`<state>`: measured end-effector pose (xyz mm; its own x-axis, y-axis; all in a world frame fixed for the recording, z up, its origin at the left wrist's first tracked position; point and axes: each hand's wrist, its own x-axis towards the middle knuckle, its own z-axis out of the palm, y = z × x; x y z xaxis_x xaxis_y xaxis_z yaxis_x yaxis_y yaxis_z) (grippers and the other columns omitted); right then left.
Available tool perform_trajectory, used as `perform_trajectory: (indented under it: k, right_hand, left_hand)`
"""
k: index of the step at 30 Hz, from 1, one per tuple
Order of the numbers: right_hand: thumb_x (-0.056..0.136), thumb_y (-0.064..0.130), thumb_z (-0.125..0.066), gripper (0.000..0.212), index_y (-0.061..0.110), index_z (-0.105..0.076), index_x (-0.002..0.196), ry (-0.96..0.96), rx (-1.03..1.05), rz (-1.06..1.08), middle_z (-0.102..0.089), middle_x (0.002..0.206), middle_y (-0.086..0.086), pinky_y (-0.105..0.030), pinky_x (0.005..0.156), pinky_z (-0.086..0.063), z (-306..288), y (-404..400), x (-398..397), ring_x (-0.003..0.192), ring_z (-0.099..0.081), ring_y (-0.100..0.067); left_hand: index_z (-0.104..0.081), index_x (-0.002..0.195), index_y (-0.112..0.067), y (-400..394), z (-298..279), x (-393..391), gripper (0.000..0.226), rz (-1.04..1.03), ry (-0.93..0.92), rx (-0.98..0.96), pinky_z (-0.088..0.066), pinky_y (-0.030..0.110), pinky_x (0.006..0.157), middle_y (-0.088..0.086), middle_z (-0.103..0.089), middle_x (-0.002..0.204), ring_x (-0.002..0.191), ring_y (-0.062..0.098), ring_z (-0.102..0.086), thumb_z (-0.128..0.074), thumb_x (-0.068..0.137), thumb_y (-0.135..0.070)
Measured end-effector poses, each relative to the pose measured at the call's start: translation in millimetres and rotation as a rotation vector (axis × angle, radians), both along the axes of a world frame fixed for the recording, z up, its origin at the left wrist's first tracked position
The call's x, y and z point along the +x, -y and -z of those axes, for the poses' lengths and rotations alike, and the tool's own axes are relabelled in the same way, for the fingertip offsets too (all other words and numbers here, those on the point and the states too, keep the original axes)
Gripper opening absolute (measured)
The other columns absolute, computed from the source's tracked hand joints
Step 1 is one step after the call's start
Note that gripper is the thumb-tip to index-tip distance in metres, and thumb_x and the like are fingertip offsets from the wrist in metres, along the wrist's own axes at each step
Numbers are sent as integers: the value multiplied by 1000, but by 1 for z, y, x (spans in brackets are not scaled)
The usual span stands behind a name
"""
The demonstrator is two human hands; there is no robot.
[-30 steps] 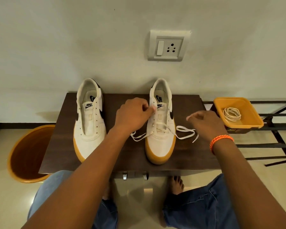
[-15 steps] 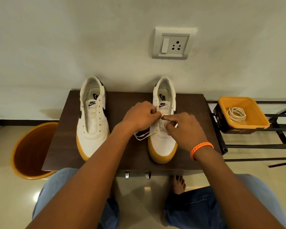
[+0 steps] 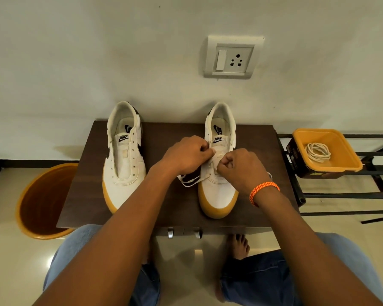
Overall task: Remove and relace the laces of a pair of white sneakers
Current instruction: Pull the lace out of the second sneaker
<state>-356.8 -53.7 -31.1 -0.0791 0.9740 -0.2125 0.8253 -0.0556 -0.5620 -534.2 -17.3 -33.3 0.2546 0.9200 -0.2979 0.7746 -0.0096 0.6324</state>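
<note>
The right sneaker (image 3: 218,184) stood on the dark surface (image 3: 164,133), the unlaced left sneaker (image 3: 124,164) apart beside it; both hands met over its eyelets. The left hand (image 3: 186,154) and right hand (image 3: 241,167), fingers curled, each pinched the white lace (image 3: 189,181).

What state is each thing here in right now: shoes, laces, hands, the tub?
Left sneaker: upright, no lace.
Right sneaker: upright, partly laced.
Lace: loose end beside the shoe.
Left hand: pinching the lace.
Right hand: pinching the lace.
Yellow tub: holds coiled lace.
</note>
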Motion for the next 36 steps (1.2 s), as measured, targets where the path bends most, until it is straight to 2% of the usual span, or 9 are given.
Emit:
perform_trajectory:
  k: [5, 9, 14, 16, 19, 22, 26, 30, 36]
  right_hand:
    - [88, 29, -81, 16, 18, -75, 78, -1, -40, 44, -62, 63, 9, -23, 56, -45, -13, 0, 20, 58, -58, -4]
    - [88, 24, -80, 9, 25, -79, 80, -59, 53, 1, -49, 47, 12, -23, 54, -42, -16, 3, 23, 44, -47, -2]
    - [90, 26, -75, 14, 29, -83, 102, -69, 51, -31, -73, 77, 7, -36, 78, -60, -3, 1, 5, 73, -63, -7]
    - [91, 26, -75, 11, 26, -82, 99, -48, 62, -36, -70, 71, 5, -39, 79, -61, 0, 1, -1, 71, -62, -12]
    - [94, 27, -73, 10, 20, -80, 91, 17, 49, -34, -77, 91, -2, -40, 83, -62, 4, 0, -1, 87, -71, -19]
    - [94, 25, -73, 13, 16, -79, 86, -2, 9, -17, -76, 86, -2, -42, 83, -63, 2, -3, 7, 83, -71, -17]
    - [89, 27, -77, 3, 28, -80, 90, -47, 49, -27, -76, 91, 3, -41, 86, -62, -1, -3, 9, 92, -69, -16]
    - [91, 30, -73, 8, 34, -71, 84, 6, 66, -92, -61, 71, 10, -40, 82, -60, 2, 1, -3, 82, -60, -17]
    - [92, 23, -75, 11, 16, -79, 84, -34, -31, -45, -76, 87, -2, -40, 83, -62, 2, -3, 2, 85, -70, -16]
  left_hand:
    - [-70, 88, -19, -1, -1, -3, 36, 1, -5, -5, -63, 53, 79, 4, -74, 85, 77, 28, -73, -57, 105, -48]
    - [-69, 86, -18, 0, 0, -1, 35, -12, 40, -11, -62, 50, 79, 3, -74, 85, 77, 28, -73, -59, 105, -46]
    - [-68, 79, -17, 1, 1, -2, 37, -10, 67, -8, -60, 54, 77, 8, -73, 81, 77, 32, -73, -61, 104, -44]
    - [-68, 81, -16, 1, 0, -3, 37, -4, 69, -11, -61, 56, 78, 8, -74, 82, 76, 32, -73, -61, 104, -44]
    - [-66, 77, -17, 0, 0, -3, 38, -3, 69, -9, -60, 55, 78, 7, -72, 78, 76, 32, -72, -61, 104, -44]
    - [-68, 79, -19, -1, 0, -3, 37, -4, 63, -22, -61, 54, 79, 6, -73, 80, 77, 31, -73, -61, 104, -46]
    - [-65, 76, -24, 0, 1, -2, 35, -6, 74, -8, -60, 50, 76, 1, -71, 76, 75, 29, -73, -61, 104, -44]
    - [-65, 76, -21, 0, 1, -2, 36, -3, 66, -10, -60, 51, 76, 2, -71, 75, 75, 29, -73, -60, 105, -42]
    - [-66, 81, -19, -1, 0, -3, 36, 7, 51, -24, -62, 54, 79, 5, -74, 82, 78, 30, -74, -59, 105, -45]
